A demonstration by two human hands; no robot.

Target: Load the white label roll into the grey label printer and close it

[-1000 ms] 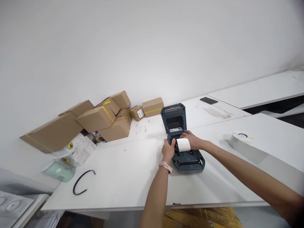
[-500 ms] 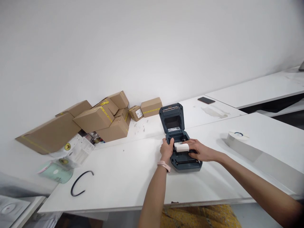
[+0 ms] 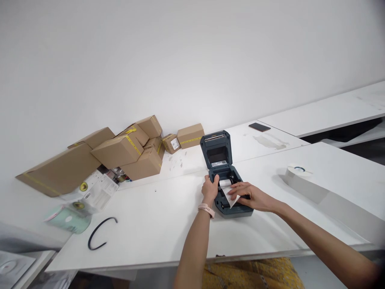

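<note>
A dark blue-grey label printer [image 3: 217, 149] stands on the white table with its lid raised. Inside it lies a small roll of white labels [image 3: 225, 182]. My left hand [image 3: 209, 188] grips the printer's left side, its thumb over the inner edge. From the roll, a white label strip [image 3: 231, 196] comes forward over the printer's front part. My right hand [image 3: 248, 196] has closed its fingers on this strip's right edge. A pink band is on my left wrist.
Cardboard boxes [image 3: 120, 150] are piled at the back left. A large label roll [image 3: 299, 170] with a long unwound strip lies at the right. A phone [image 3: 259, 127] rests at the back. A black curved band [image 3: 99, 235] and a mint-green pack [image 3: 70, 218] are at the left.
My right hand has drawn the end of the label strip forward and down from the roll toward the printer's front. The left hand has kept its hold on the printer.
</note>
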